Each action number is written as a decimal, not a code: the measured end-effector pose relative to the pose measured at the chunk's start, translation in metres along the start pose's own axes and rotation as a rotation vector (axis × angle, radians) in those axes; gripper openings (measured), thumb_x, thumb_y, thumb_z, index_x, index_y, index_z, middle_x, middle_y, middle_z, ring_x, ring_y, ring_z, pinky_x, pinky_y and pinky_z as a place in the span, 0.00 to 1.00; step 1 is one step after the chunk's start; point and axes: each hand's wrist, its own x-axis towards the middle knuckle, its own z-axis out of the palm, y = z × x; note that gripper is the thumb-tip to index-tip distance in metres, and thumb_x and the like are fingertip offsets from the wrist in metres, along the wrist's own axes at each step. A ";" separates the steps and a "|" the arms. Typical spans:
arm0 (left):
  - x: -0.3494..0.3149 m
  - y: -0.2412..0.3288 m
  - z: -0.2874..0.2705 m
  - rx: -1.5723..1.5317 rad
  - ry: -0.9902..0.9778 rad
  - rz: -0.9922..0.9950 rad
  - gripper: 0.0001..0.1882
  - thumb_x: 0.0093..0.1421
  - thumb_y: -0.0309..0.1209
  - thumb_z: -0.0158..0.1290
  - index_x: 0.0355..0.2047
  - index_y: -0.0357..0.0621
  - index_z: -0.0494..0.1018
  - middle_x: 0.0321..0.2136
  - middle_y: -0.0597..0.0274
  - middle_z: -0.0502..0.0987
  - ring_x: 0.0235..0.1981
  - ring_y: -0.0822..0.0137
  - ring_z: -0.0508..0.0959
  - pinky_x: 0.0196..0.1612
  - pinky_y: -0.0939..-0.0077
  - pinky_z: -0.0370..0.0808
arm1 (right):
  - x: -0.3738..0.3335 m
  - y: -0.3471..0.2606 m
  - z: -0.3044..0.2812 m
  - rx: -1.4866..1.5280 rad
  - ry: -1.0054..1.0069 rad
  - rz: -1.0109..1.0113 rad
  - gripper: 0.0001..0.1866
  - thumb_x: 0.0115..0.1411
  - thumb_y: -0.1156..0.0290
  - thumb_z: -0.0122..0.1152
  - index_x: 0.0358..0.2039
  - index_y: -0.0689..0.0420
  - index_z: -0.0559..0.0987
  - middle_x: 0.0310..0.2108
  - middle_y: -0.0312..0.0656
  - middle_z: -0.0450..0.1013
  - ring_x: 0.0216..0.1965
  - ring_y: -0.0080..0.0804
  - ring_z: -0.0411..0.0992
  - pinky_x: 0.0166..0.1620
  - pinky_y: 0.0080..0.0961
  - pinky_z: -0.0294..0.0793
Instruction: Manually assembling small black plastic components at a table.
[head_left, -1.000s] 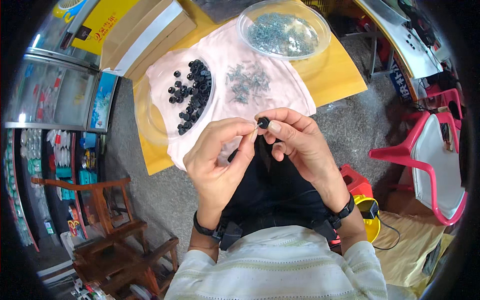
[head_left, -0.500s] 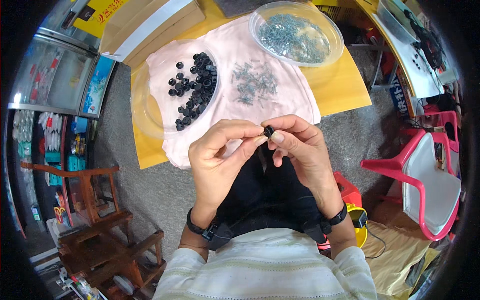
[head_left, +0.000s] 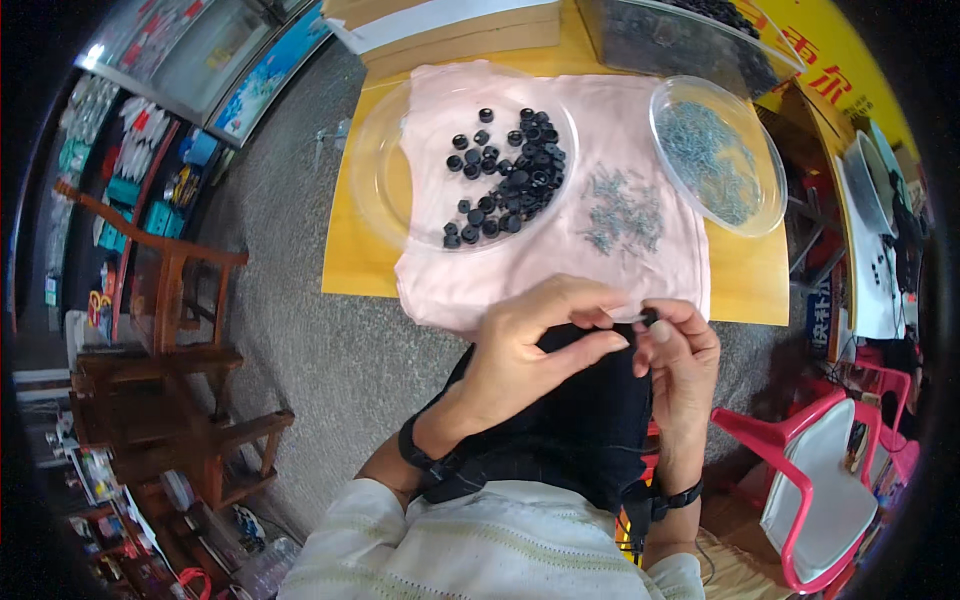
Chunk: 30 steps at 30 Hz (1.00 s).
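- While my right hand (head_left: 682,350) pinches a black plastic knob (head_left: 650,316) between thumb and forefinger, my left hand (head_left: 540,340) is beside it, thumb and forefinger parted, and I see nothing gripped there.
- The knob in my fingers is above my lap, just off the near edge of the pink cloth (head_left: 620,108). A thin pale streak beside it may be a screw, but it is too blurred to tell, so I cannot say how far this piece has got; I would judge it partway.
- Plenty is left on the knob side: a dense heap of loose knobs (head_left: 535,172) lies in the clear shallow tray (head_left: 378,170) at the left of the cloth, a few scattered apart from the heap. They are too small for me to tell whether any carries a screw.
- The screws are far from used up, too: a loose pile of silver screws (head_left: 625,212) lies on the cloth right of the tray, and the oval clear tub (head_left: 758,208) at the right holds many more.
- As for what is done, the clear bin (head_left: 660,48) at the far side of the yellow table (head_left: 748,290) holds a mass of dark pieces; whether those are finished, I cannot tell.
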 end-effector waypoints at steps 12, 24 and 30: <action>0.039 0.005 -0.102 0.786 0.137 -0.103 0.09 0.51 0.22 0.57 0.34 0.36 0.76 0.29 0.57 0.77 0.27 0.68 0.76 0.31 0.78 0.72 | 0.045 -0.001 -0.038 0.097 0.101 -0.035 0.12 0.60 0.74 0.53 0.43 0.65 0.72 0.30 0.41 0.73 0.24 0.18 0.68 0.26 0.15 0.69; 0.055 -0.013 -0.095 0.954 0.033 -0.176 0.10 0.48 0.26 0.56 0.32 0.36 0.75 0.27 0.51 0.75 0.34 0.54 0.76 0.38 0.64 0.71 | 0.042 -0.003 -0.038 0.081 0.107 0.002 0.11 0.60 0.74 0.53 0.43 0.63 0.72 0.28 0.39 0.72 0.24 0.17 0.67 0.27 0.16 0.69; 0.054 -0.008 -0.096 0.957 0.095 -0.187 0.10 0.48 0.24 0.55 0.32 0.36 0.75 0.28 0.52 0.75 0.31 0.56 0.76 0.36 0.67 0.72 | 0.043 -0.001 -0.037 0.129 0.088 -0.006 0.11 0.59 0.75 0.53 0.42 0.63 0.73 0.29 0.39 0.73 0.25 0.16 0.67 0.27 0.15 0.69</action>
